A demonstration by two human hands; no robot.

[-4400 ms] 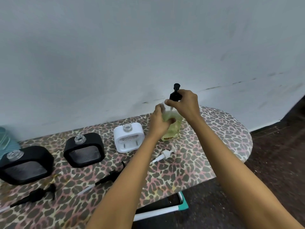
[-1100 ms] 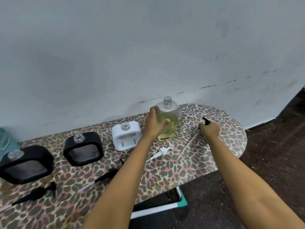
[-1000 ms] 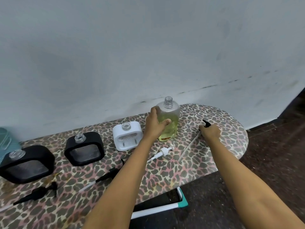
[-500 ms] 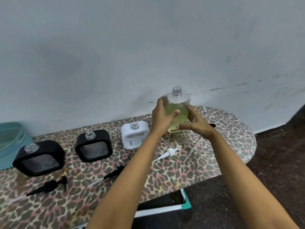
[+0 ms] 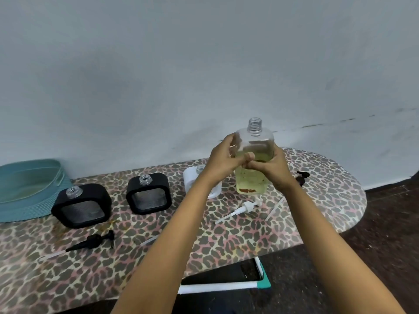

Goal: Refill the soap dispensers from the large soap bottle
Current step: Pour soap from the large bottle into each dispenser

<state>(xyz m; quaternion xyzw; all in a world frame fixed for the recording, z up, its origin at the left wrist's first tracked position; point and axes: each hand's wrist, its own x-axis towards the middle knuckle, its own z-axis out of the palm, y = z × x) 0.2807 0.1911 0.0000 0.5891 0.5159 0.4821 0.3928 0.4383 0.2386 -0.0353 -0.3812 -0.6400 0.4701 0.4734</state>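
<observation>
clear uncapped soap bottle (image 5: 253, 175), half-full of yellow liquid, upright

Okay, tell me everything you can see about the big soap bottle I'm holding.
The large soap bottle is clear plastic, flat-sided with rounded shoulders and a threaded neck that is open, with no pump on it. Yellowish liquid fills well over half, and a reddish-brown patch shows near the base. It is upright, gripped at mid-height between the left hand and right hand, in front of the white dispenser, seemingly held just above the leopard-print board.
</observation>
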